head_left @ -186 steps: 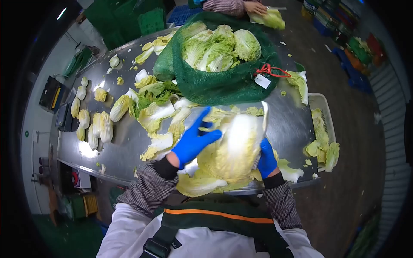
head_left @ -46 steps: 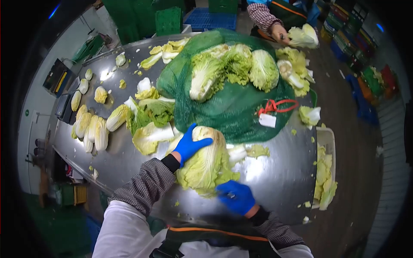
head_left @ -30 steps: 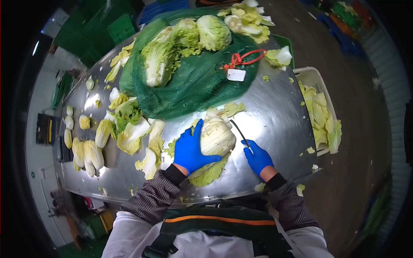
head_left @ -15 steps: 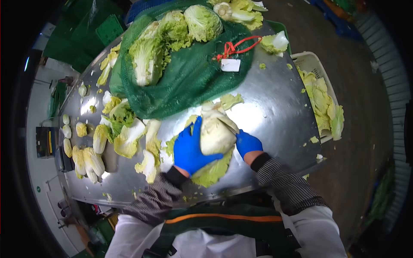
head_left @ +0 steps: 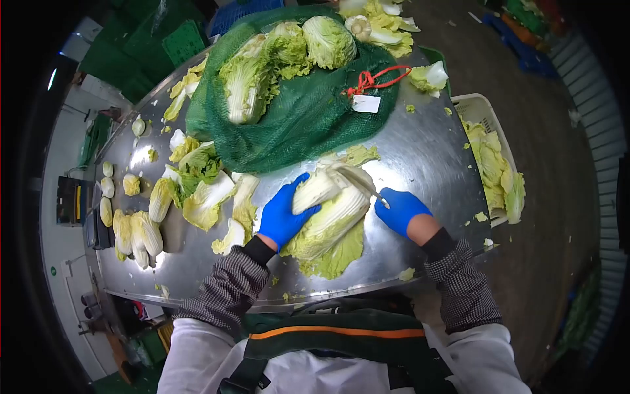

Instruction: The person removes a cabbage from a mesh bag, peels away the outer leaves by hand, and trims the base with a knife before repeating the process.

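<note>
A Chinese cabbage lies on the metal table in front of me, with loose outer leaves spread under and around it. My left hand, in a blue glove, grips its left side, thumb and fingers pressed against the pale leaves. On the other side, my right hand, also gloved in blue, is closed around what looks like a small knife. Its tip points up and left towards the cabbage's stem end; the grip is mostly hidden by my fingers.
A green mesh bag holds several cabbages at the back, with a red tie and white tag. Trimmed small heads and loose leaves lie left. A white crate of leaves stands beyond the table's right edge.
The cabbage has turned, now showing its long ribbed side. My right hand has moved right, away from it, and my left hand has shifted up its left side. The view has shifted slightly.
</note>
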